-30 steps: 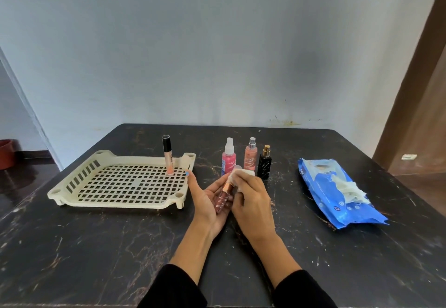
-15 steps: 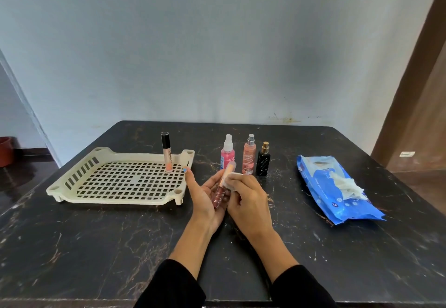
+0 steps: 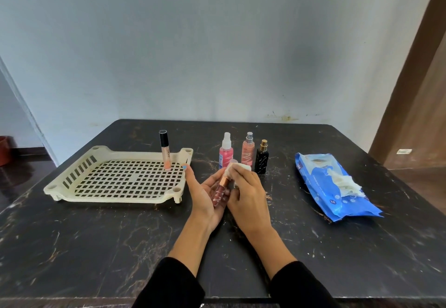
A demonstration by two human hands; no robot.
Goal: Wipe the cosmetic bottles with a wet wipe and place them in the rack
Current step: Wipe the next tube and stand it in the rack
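Black marble table (image 3: 101, 247). Cream slotted rack (image 3: 72, 195), one black-capped tube (image 3: 165, 150) upright inside. Blue wipe pack (image 3: 323, 194), lettering unreadable. Left hand (image 3: 205, 194), fingers curled, cradling lip-gloss bottle (image 3: 220, 189). Right hand (image 3: 248, 194) pinching wet wipe (image 3: 241, 168) around its cap.

soft, even daylight, medium bright, no hard highlights. wall (image 3: 217, 42) behind the hands is pale blue-grey w/ a darker smudge of shade up and to the right of them. dark marble table (image 3: 96, 247) shows a faint sheen far left of the left hand (image 3: 205, 196); no strong glare elsewhere. shadows weak: a soft dark patch on the table just under and between the wrists, thin ones beside the bottles beyond the right hand (image 3: 248, 194). wide-angle distortion bends the door frame (image 3: 410, 78) far right and the wall edge far left. centre fairly sharp; fingers slightly soft, sleeves at bottom edge blurry.
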